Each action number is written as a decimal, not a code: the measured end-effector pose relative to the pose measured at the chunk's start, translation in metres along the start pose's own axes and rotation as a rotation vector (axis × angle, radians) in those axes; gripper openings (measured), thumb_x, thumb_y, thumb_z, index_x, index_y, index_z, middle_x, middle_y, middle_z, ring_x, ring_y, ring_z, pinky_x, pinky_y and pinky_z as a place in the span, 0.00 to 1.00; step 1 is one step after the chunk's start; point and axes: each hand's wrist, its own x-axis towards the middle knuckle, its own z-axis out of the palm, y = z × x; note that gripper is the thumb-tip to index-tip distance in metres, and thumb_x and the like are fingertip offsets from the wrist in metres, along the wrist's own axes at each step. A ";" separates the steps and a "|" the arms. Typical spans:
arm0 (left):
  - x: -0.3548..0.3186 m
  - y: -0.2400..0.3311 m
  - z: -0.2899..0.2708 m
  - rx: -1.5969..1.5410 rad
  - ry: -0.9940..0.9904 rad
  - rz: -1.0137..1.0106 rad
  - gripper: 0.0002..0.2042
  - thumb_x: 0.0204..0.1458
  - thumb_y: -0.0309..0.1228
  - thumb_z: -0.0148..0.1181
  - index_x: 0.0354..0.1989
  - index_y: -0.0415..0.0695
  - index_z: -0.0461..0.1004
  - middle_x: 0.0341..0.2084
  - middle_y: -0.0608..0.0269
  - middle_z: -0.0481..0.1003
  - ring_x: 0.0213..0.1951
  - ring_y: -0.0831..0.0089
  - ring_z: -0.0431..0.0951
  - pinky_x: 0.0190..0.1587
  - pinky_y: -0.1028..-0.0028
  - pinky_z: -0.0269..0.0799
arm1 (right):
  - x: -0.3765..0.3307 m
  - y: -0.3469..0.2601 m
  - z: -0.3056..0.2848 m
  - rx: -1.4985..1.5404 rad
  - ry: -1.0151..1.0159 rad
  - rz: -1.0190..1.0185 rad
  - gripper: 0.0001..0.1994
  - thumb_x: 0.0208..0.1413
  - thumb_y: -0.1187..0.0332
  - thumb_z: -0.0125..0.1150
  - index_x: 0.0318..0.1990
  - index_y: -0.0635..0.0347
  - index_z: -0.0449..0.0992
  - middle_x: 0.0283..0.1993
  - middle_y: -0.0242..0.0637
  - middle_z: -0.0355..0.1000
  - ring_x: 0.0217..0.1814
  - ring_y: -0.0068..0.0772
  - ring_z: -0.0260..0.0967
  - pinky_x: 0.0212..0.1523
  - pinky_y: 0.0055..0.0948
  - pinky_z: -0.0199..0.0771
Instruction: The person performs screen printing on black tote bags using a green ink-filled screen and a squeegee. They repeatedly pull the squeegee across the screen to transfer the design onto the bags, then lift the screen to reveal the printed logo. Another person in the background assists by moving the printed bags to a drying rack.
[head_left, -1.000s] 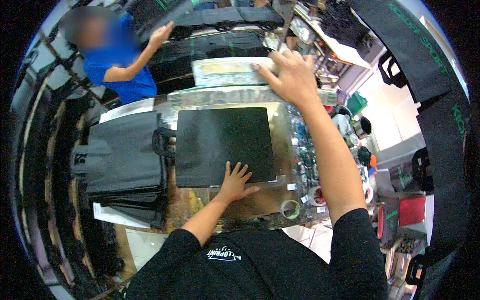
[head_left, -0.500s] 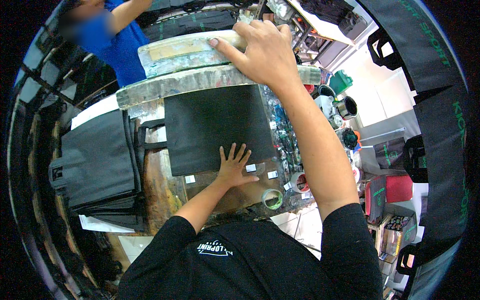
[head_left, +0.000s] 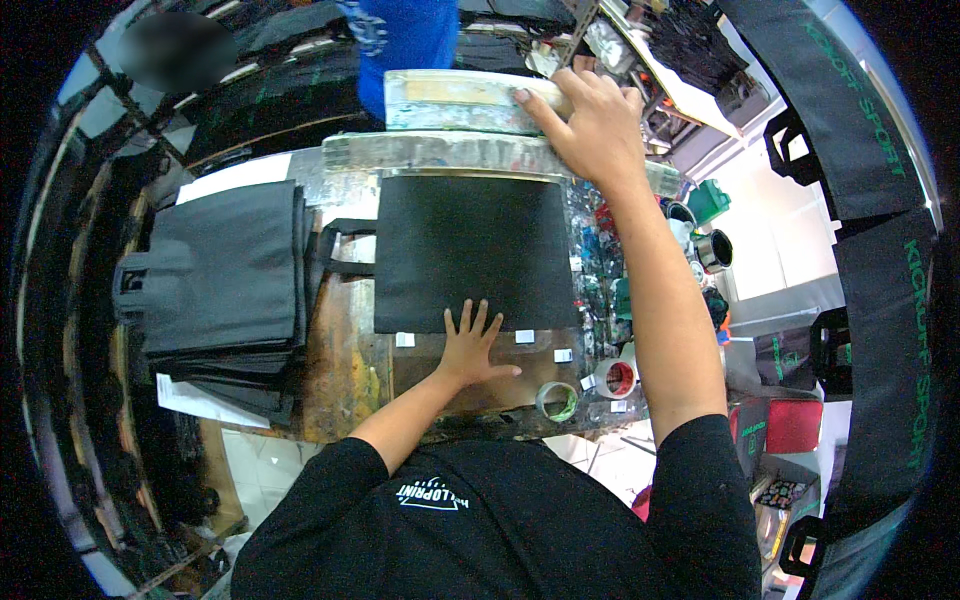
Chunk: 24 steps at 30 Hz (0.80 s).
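A flat black cloth bag (head_left: 470, 255) lies on the worktable, its handles (head_left: 350, 247) pointing left. My left hand (head_left: 474, 345) rests on it with fingers spread over the bag's near edge and the palm on the brown surface. Beyond the bag, my right hand (head_left: 600, 125) grips the right part of a long paint-smeared wooden board (head_left: 460, 105), thumb on the near face and fingers over the top. Just below that board runs a thick, stained bar (head_left: 440, 152), which spans past the bag on both sides. Whether the two pieces are joined, I cannot tell.
A stack of black bags (head_left: 225, 265) sits at the left. Two tape rolls (head_left: 557, 401) lie near the front edge, among small white tabs (head_left: 525, 337). Paint cans (head_left: 713, 250) stand at the right. Someone in a blue shirt (head_left: 410, 45) is beyond the board.
My view has turned, so the table appears shifted right and more level. The person in blue now appears farther right. Both my hands keep their holds.
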 end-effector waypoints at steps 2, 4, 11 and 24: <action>-0.008 -0.003 -0.013 0.015 -0.128 -0.019 0.64 0.42 0.85 0.52 0.80 0.47 0.56 0.82 0.41 0.43 0.81 0.35 0.38 0.76 0.28 0.28 | -0.002 0.000 0.000 -0.001 0.002 0.000 0.32 0.63 0.32 0.55 0.38 0.56 0.82 0.42 0.45 0.80 0.49 0.48 0.75 0.51 0.50 0.61; -0.003 0.003 -0.042 0.041 -0.061 -0.107 0.61 0.44 0.81 0.56 0.81 0.48 0.55 0.80 0.40 0.49 0.80 0.37 0.45 0.77 0.33 0.36 | -0.004 -0.002 0.001 0.001 0.016 -0.005 0.32 0.63 0.32 0.55 0.38 0.56 0.81 0.41 0.44 0.80 0.49 0.48 0.76 0.52 0.50 0.61; -0.019 -0.017 -0.182 -1.853 0.501 0.141 0.48 0.65 0.58 0.59 0.82 0.43 0.43 0.72 0.33 0.61 0.70 0.47 0.69 0.74 0.50 0.65 | -0.077 -0.019 0.001 -0.004 -0.063 -0.012 0.29 0.61 0.37 0.59 0.46 0.57 0.80 0.44 0.43 0.77 0.51 0.47 0.74 0.54 0.56 0.61; -0.104 -0.050 -0.054 -2.004 0.285 -0.839 0.52 0.60 0.77 0.43 0.77 0.41 0.54 0.64 0.41 0.71 0.64 0.50 0.75 0.67 0.51 0.73 | -0.262 -0.044 0.073 0.056 -0.645 -0.022 0.30 0.44 0.64 0.79 0.56 0.46 0.72 0.49 0.34 0.70 0.57 0.38 0.68 0.56 0.50 0.61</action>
